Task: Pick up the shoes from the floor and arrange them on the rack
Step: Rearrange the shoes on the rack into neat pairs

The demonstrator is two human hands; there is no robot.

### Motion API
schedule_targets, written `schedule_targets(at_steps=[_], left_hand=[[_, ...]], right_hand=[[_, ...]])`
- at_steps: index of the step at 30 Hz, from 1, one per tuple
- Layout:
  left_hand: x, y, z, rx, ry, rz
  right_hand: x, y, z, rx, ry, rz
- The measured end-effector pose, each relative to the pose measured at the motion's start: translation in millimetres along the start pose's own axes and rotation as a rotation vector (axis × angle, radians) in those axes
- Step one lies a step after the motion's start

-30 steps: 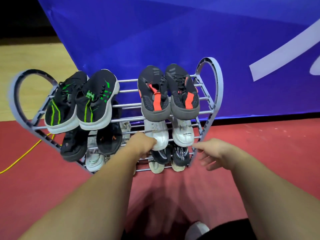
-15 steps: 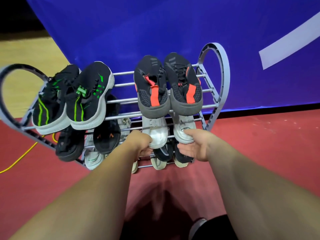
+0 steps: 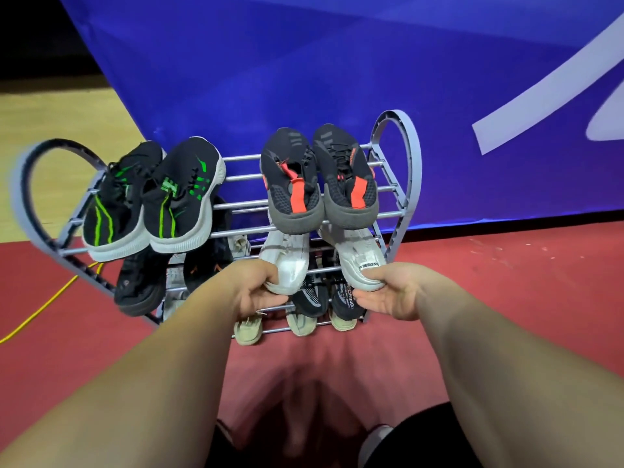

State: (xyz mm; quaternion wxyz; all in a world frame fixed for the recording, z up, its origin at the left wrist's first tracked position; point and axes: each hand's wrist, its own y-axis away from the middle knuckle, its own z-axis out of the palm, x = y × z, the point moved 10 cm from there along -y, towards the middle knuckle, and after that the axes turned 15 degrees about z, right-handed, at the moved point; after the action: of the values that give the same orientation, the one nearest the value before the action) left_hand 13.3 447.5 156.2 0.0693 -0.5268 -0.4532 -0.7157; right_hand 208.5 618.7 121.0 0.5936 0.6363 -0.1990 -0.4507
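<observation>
Entry, middle tier, right half of the rack (image 3: pixel 410 184): your left hand (image 3: pixel 256 288) has its fingers curled round the heel of the left white shoe (image 3: pixel 287 261), and your right hand (image 3: pixel 388 292) clamps the heel of the right white shoe (image 3: pixel 361 258). Both toes point inward, seemingly so you can square the pair on the rails. Materials: thin grey metal tubes between heart-shaped side frames, and smooth, faintly glossy white uppers with a printed heel tab. On the top tier, a knitted black-and-orange pair (image 3: pixel 317 184) and a black-and-green pair (image 3: pixel 152 204) have heels overhanging the front rail.
</observation>
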Motion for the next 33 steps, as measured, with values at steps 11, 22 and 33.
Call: schedule_targets(at_steps=[11, 22, 33], left_hand=[[2.9, 36.3, -59.1, -0.001, -0.116, -0.050], [5.3, 56.1, -93.6, -0.053, -0.102, -0.075], [-5.2, 77.7, -86.6, -0.239, -0.195, -0.178]], right_hand=[[8.4, 1.5, 7.2, 0.028, -0.083, 0.018], [22.4, 11.9, 31.0, 0.022, 0.102, 0.164], [31.4, 51.0, 47.4, -0.141, 0.383, 0.138]])
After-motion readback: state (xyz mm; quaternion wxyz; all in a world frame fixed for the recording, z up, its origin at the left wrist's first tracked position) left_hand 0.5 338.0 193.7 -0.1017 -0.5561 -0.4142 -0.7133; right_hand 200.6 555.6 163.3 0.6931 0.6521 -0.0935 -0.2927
